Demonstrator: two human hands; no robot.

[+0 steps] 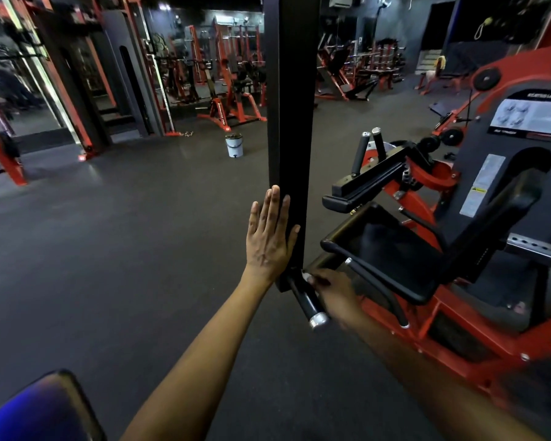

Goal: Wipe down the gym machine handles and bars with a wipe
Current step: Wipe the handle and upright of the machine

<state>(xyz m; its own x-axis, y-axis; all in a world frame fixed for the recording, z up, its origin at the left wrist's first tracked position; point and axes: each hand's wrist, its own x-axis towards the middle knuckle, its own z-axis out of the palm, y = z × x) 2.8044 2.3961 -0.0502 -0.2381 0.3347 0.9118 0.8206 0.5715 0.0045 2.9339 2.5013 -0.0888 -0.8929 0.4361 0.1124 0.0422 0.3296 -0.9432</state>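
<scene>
A tall black padded bar hangs upright in the middle of the head view. My left hand lies flat against its left face, fingers straight and close together, holding nothing. At the bar's lower end a short black handle with a chrome cap sticks out toward me. My right hand is blurred just right of that handle, at its root, fingers curled. A small white scrap, perhaps the wipe, shows at its fingertips.
A red and black seated machine with a black seat fills the right side. Two more black handles rise behind the bar. A white bucket stands on the dark floor beyond. Red racks line the back wall.
</scene>
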